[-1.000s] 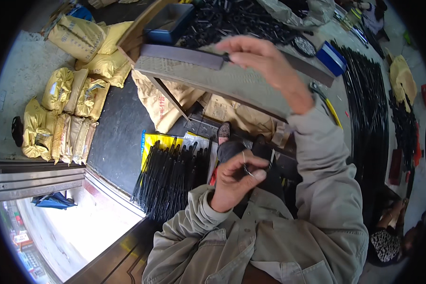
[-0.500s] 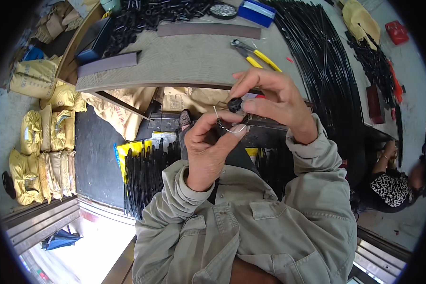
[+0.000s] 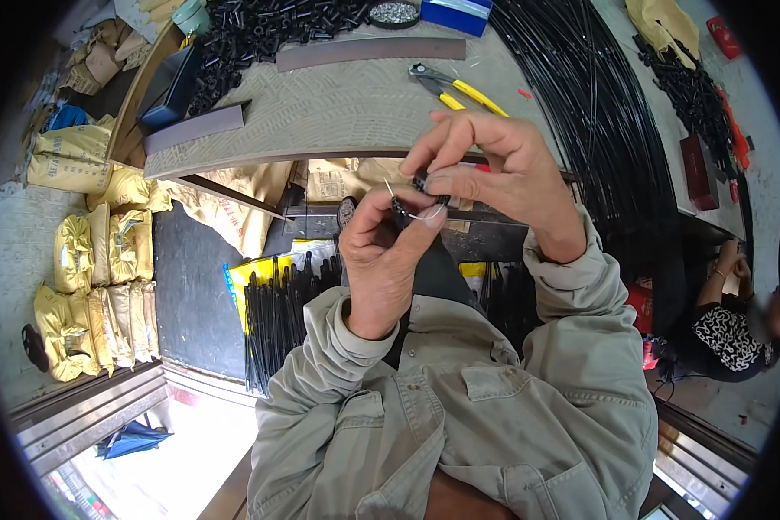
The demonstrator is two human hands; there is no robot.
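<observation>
My left hand (image 3: 381, 260) is raised in front of my chest. Its thumb and forefinger pinch a thin pale wire (image 3: 388, 186) whose end sticks up past the fingers, with small dark pieces along it. Close above and to the right, my right hand (image 3: 507, 178) pinches a small black part (image 3: 420, 180) between thumb and fingertips; they cover most of it. The fingertips of both hands nearly meet, and I cannot tell whether the wire passes through the black part.
On the bench (image 3: 321, 104) ahead lie pliers with yellow handles (image 3: 479, 97), a heap of short black tubes (image 3: 260, 30), a round dish (image 3: 393, 14) and a blue box (image 3: 456, 16). Long black rods (image 3: 572, 95) cover its right side. Yellow sacks (image 3: 113, 325) stand left; another person (image 3: 724, 338) sits right.
My right hand has turned slightly and its fingers have closed further over the black part, which shows less now. My left hand keeps its pinch. The view has shifted a little.
</observation>
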